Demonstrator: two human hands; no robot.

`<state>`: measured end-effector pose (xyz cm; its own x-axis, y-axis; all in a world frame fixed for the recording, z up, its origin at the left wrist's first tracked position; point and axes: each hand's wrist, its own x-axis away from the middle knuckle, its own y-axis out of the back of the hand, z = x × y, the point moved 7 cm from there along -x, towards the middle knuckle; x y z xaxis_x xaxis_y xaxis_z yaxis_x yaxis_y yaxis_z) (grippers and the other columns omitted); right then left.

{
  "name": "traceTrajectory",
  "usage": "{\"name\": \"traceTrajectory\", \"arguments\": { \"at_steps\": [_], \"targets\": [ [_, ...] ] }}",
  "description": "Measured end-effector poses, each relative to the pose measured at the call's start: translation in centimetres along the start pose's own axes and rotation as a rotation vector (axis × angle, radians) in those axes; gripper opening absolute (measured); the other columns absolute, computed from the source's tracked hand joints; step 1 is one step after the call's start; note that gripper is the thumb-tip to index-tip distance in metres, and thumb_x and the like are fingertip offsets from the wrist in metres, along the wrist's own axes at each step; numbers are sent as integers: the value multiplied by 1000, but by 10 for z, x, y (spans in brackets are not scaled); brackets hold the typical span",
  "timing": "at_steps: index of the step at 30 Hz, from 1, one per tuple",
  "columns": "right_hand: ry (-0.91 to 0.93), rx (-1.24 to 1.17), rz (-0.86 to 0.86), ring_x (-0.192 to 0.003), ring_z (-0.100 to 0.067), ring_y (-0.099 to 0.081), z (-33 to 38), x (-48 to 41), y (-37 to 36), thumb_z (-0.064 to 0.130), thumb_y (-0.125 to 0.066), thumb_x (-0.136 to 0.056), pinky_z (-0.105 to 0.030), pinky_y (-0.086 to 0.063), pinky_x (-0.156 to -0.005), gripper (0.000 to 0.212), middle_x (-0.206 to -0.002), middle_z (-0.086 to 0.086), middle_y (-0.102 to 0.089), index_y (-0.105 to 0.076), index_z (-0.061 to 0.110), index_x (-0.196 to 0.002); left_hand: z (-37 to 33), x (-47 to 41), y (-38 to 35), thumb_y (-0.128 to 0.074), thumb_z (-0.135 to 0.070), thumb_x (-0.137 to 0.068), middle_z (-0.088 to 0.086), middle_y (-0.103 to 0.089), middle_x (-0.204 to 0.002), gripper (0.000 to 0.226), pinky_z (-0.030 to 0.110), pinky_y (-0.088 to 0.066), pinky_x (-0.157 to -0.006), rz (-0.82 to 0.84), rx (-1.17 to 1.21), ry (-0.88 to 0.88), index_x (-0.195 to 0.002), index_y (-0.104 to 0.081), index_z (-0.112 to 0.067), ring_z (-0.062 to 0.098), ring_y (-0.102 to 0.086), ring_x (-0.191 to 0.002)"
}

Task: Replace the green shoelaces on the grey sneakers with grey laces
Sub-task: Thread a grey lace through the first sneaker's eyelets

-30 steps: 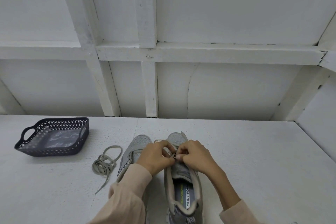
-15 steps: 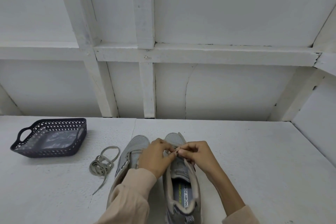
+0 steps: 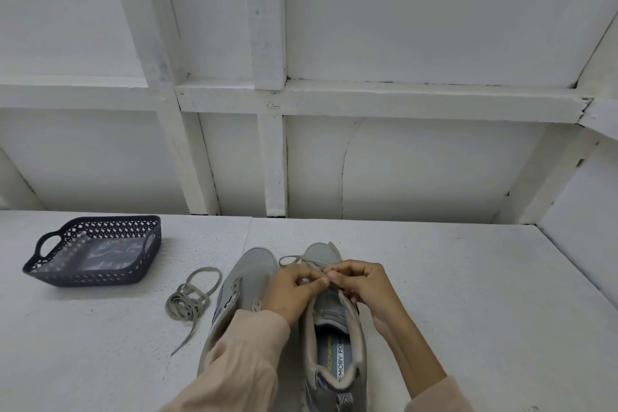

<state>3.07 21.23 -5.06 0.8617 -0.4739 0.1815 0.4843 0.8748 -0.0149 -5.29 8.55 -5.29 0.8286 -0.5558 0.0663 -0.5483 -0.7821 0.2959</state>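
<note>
Two grey sneakers stand side by side on the white table, toes pointing away from me. The left sneaker point(image 3: 245, 281) has bare eyelets and my left sleeve crosses its heel. Over the right sneaker point(image 3: 331, 341), my left hand point(image 3: 294, 291) and my right hand point(image 3: 363, 284) meet, fingertips pinched together on a grey lace point(image 3: 294, 259) near the front eyelets. A loop of that lace lies across the toe. A loose bundled lace point(image 3: 189, 303), dull grey-green, lies on the table left of the shoes.
A dark perforated plastic basket point(image 3: 147, 264) with handles sits at the far left of the table. A white panelled wall with beams rises behind the table. A white side wall closes the right edge.
Both hands have shifted slightly and pinch closer together over the right sneaker; a lace loop now shows across its toe. The loose lace and basket lie as before.
</note>
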Motion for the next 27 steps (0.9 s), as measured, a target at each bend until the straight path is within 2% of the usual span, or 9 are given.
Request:
{"name": "traceTrajectory", "arguments": {
  "at_steps": [2,4,5,7,10,15,21,24,27],
  "targets": [
    [10,-31,-4,-63,-9,-60,1,1,-3,1,-71,-82,-16,-41,-50,10,-72,-5,-70,-77,9,-79,-5,-1,1,-80,-26,-70,-12,-64,-67,11,13,-45,-65,33,-32,-3,-68,-72,-33,1,-55,-64],
    [67,-42,-39,-75,-16,-68,5,2,-5,-4,-72,-80,-21,-54,-63,14,-81,-8,-70,-77,9,-76,-14,-5,4,-82,-21,-66,-11,-66,-86,32,3,-41,-63,34,-49,-15,-95,-71,-25,-5,-56,-75],
    [103,-5,-75,-84,-19,-68,7,2,-4,-3,-74,-78,-25,-57,-73,15,-88,-9,-68,-78,12,-75,-20,-9,7,-79,-23,-62,-6,-66,-100,46,3,-42,-68,44,2,-32,-107,-68,-22,-4,-58,-87],
    [162,100,-138,-89,-16,-64,9,2,-2,3,-79,-75,-26,-55,-81,15,-93,-7,-61,-78,18,-76,-36,-14,4,-68,-22,-66,2,-67,-114,50,10,-47,-80,150,218,-78,-116,-65,-15,5,-62,-104],
    [220,202,-206,-86,-8,-60,9,5,-1,7,-80,-75,-20,-51,-79,15,-88,-2,-58,-78,21,-78,-46,-12,-18,-57,-37,-81,9,-71,-110,43,23,-52,-86,334,426,31,-111,-66,-8,20,-66,-105],
    [305,190,-289,-85,-2,-60,9,10,2,4,-80,-73,-16,-48,-79,20,-84,-1,-59,-78,24,-75,-33,-8,-36,-33,-55,-89,9,-70,-113,62,25,-48,-91,360,478,113,-111,-66,-8,18,-65,-107],
    [388,340,-417,-93,-14,-47,13,10,5,12,-84,-68,-34,-44,-84,35,-86,4,-47,-69,44,-65,-20,-13,-39,-18,-64,-87,5,-71,-112,75,24,-44,-96,369,380,135,-110,-68,-14,14,-64,-109],
    [426,363,-421,-94,-8,-43,18,10,1,11,-85,-67,-40,-43,-87,42,-89,10,-45,-66,49,-62,-17,-15,-41,-7,-60,-93,12,-70,-103,79,14,-49,-80,384,350,135,-103,-66,-8,12,-66,-95],
    [440,358,-377,-97,-3,-42,22,7,-4,8,-84,-67,-40,-43,-89,43,-92,18,-46,-68,47,-62,-16,-16,-43,-3,-64,-91,14,-65,-90,85,13,-49,-70,379,368,135,-95,-63,-4,16,-63,-85]
  ]
}}
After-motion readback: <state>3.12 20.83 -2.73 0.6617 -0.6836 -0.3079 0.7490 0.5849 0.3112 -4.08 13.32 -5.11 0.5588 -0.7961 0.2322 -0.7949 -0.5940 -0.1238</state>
